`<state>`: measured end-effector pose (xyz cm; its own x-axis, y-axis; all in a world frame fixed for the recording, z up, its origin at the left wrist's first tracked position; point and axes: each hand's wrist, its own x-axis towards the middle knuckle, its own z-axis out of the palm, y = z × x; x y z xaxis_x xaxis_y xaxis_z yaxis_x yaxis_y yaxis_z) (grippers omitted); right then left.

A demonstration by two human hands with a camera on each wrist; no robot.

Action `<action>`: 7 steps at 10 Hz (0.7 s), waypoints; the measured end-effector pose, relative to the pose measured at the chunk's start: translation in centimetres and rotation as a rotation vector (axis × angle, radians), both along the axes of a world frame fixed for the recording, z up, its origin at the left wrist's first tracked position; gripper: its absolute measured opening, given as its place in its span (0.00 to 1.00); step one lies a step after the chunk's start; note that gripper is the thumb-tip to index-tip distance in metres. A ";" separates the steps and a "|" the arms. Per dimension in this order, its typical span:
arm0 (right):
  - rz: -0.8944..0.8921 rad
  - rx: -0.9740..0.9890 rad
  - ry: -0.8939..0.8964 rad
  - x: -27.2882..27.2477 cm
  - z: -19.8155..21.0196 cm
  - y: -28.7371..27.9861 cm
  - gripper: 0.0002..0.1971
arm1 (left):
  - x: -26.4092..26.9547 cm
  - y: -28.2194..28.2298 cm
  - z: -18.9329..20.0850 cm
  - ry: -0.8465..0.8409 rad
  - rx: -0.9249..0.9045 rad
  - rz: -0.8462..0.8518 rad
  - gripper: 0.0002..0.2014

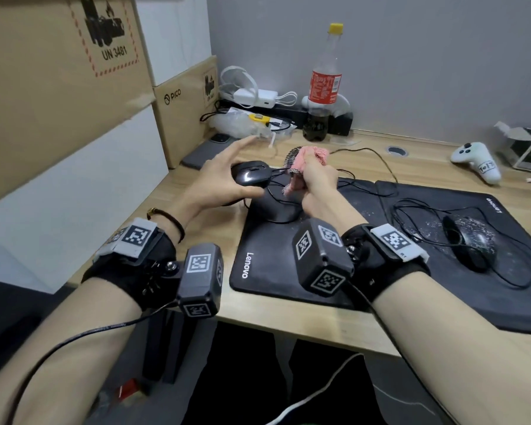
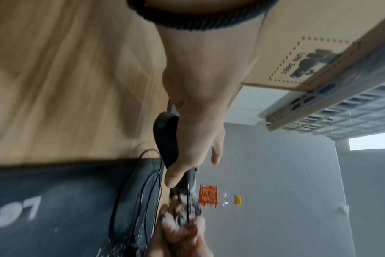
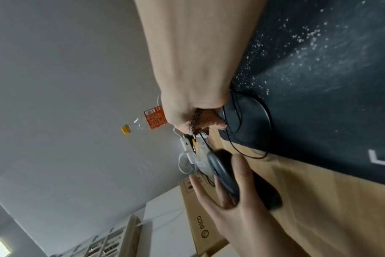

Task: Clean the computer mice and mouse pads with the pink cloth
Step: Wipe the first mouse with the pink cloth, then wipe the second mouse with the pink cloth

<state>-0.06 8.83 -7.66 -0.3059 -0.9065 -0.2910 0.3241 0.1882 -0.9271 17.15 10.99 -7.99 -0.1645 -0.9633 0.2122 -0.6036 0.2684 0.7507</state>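
Observation:
My left hand [image 1: 224, 182] pinches a black wired mouse [image 1: 252, 176] between thumb and fingers and holds it just above the desk, left of the black Lenovo mouse pad [image 1: 267, 259]; the index finger sticks out straight. The left wrist view shows the thumb along the mouse [image 2: 165, 139]. My right hand [image 1: 314, 179] grips the bunched pink cloth [image 1: 302, 159] right beside the mouse's front, over the pad's far edge. The cloth [image 3: 207, 120] sticks out of the fist. A second black mouse [image 1: 469, 240], speckled with white dust, lies on the right mouse pad [image 1: 509, 289], which is dusty too.
A cola bottle [image 1: 324, 84] stands at the back by white chargers [image 1: 258, 96]. A phone [image 1: 206, 151] and cardboard boxes [image 1: 181, 111] line the left side. A white controller [image 1: 475, 157] and a small open box [image 1: 528, 145] sit at the far right. Mouse cables loop over both pads.

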 end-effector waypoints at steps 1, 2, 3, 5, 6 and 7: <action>-0.061 0.012 -0.011 -1.0 0.6 0.1 0.16 | 2.0 -0.1 -0.3 -0.011 0.034 0.022 0.47; -0.141 0.029 -0.030 -2.3 1.1 0.4 0.17 | 3.4 -0.7 -0.6 -0.013 0.050 0.064 0.50; -0.131 -0.036 -0.053 -4.6 0.9 0.0 0.18 | 5.0 -1.1 -1.2 -0.051 0.075 0.135 0.50; -0.191 -0.070 -0.032 -9.7 0.2 -1.2 0.16 | 7.9 -1.9 -1.8 -0.302 0.120 0.290 0.51; -0.147 -0.050 -0.046 -8.4 -0.1 -1.1 0.13 | 7.8 -1.9 -1.1 -0.513 0.179 0.282 0.50; -0.081 -0.030 -0.078 -7.4 -0.2 -1.0 0.10 | 7.5 -1.6 -0.4 -0.678 0.289 0.215 0.44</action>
